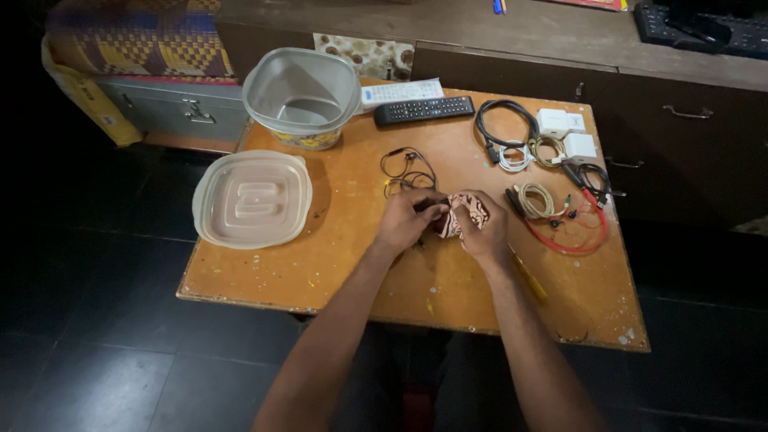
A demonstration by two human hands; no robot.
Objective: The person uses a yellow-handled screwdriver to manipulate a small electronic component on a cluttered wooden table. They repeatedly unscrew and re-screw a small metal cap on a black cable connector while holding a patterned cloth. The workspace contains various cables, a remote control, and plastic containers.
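Pouch (466,214), small and patterned, sits between your two hands at the middle of the table (336,264). Your right hand (484,228) grips it with curled fingers; your left hand (408,220) pinches its left edge. Black earphones (406,170) lie just beyond, far side.

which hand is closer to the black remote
Left. The left hand lies below the black remote, almost straight under it. The right hand, holding a small patterned pouch, sits lower and further right.
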